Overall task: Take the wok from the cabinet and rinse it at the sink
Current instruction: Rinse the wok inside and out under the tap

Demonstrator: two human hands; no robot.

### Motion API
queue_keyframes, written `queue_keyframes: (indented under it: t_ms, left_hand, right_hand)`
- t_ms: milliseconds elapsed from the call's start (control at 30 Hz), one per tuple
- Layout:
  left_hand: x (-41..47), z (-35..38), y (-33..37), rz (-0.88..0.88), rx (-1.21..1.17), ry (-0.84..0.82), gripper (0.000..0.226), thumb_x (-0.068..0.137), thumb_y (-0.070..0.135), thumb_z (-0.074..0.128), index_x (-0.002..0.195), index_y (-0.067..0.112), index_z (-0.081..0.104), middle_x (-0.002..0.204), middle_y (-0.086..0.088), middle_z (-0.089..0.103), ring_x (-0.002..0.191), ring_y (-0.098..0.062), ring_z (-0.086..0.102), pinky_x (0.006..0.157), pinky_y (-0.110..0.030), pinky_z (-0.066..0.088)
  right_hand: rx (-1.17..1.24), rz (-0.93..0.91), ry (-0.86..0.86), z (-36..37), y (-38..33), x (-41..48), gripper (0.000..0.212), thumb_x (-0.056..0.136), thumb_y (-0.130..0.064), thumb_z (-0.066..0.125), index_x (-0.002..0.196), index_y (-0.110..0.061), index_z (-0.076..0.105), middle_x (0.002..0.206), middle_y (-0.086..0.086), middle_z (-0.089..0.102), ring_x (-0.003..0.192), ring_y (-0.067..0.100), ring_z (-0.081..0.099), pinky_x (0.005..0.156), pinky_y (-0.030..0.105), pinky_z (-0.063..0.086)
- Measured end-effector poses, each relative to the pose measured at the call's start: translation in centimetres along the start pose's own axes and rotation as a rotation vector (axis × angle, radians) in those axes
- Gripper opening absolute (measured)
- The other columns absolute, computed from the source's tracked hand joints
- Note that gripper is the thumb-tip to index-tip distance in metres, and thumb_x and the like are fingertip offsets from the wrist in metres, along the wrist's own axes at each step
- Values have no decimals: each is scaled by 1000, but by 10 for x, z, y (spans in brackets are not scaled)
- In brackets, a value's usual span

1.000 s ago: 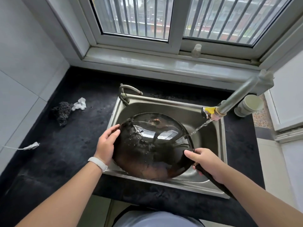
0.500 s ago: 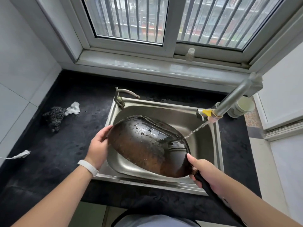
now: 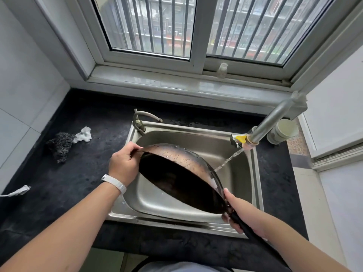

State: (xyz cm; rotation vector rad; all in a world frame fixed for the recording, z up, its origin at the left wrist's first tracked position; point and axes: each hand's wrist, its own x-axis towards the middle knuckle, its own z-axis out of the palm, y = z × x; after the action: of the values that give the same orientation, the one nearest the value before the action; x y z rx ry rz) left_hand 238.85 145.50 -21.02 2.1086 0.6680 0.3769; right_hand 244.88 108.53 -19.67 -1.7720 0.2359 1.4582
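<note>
1. Your left hand (image 3: pixel 123 165) is gripping the far left rim of the wok (image 3: pixel 182 181), with the thumb lying over the edge and the fingers curled underneath.
2. Your right hand (image 3: pixel 243 214) is wrapping around the wok's black handle (image 3: pixel 242 225) just below the point where it meets the pan; the thumb is pointing up along the rim.
3. You are wearing a white band (image 3: pixel 115 183) on the left wrist.
4. Between your hands the wok is tilting steeply, its dark inside facing you and its brown, droplet-speckled underside turning toward the window (image 3: pixel 196 28).
5. You are holding the wok above the basin of the steel sink (image 3: pixel 196 134); it seems to be clear of the sink bottom, though the pan is hiding that gap.
6. A thin stream of water (image 3: pixel 227 160) is running from the grey pipe tap (image 3: pixel 269 124) with the yellow valve (image 3: pixel 241 138) at the sink's right edge, and it is landing on the wok's outer side near the upper right rim.
7. A second, curved faucet (image 3: pixel 145 116) is standing at the sink's back left corner.
8. On the black counter (image 3: pixel 59 183) to your left, a steel scouring pad (image 3: pixel 60 144) is lying beside a crumpled white scrap (image 3: pixel 84 134), well apart from the sink.
9. A white cup-shaped fitting (image 3: pixel 282 132) is sitting just behind the pipe tap on the right.
</note>
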Motion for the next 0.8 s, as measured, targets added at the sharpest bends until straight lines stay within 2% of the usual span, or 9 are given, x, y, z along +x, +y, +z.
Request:
queue_keyframes:
  t_ms: [67,133,200,300,333,433,500,633,800]
  left_hand:
    - [1,-3,1,8,27,5,23,85,32,57,78,54,62,73,23,68,66,-10,63,60,-31,47]
    - [3,-4,3,9,43,11,21,83,35,56,78,54,63,74,23,68,66,-11,63,61,-31,49]
    - [4,-3,6,0,37,17,19,84,34,57,78,51,63,73,20,68,68,-14,64,62,-33,51]
    - [8,-4,14,-2,51,23,6,85,40,61,82,38,66,66,9,67,68,-20,64,63,-36,53]
    - [10,-3,18,18,72,28,11,86,44,61,83,34,66,65,8,67,68,-22,64,63,-37,52]
    - [16,-1,30,105,168,18,21,89,46,62,82,27,66,61,9,62,64,-24,60,60,-33,43]
    - [18,3,38,140,215,5,19,93,40,67,85,23,68,62,5,63,66,-26,61,62,-35,45]
    - [24,9,42,126,174,7,21,91,47,65,90,27,69,72,3,70,73,-25,65,70,-38,52]
    - [23,3,18,49,111,-75,7,91,52,55,88,55,59,74,18,67,74,-4,63,66,-31,50]
  right_hand:
    - [-78,-13,-1,2,6,0,86,67,-91,34,77,-12,66,53,3,55,40,16,42,44,25,39]
    - [-142,-128,-22,6,9,-3,68,82,-77,35,86,-15,62,56,-4,62,41,12,45,46,25,41]
    - [-261,-249,-13,12,8,-7,47,82,-63,48,96,-20,56,71,-5,67,43,10,48,47,27,43]
    - [-323,-242,103,17,5,0,36,79,-52,67,99,-24,58,63,-9,63,39,9,49,41,24,42]
    - [-349,-228,162,17,3,4,31,82,-49,66,100,-25,57,64,-8,66,38,8,51,39,23,42]
    - [-378,-232,275,15,-1,12,6,94,-35,54,99,-37,51,87,5,72,39,5,54,37,20,41]
    - [-367,-241,312,14,-1,14,16,96,-25,48,92,-41,50,85,4,72,40,4,54,37,19,39]
    - [-235,-199,294,13,2,13,19,92,-11,45,89,-25,58,64,4,70,32,1,47,36,18,34]
    - [-222,-195,265,7,-4,0,13,91,-10,44,87,-15,56,57,3,66,34,11,44,36,20,33]
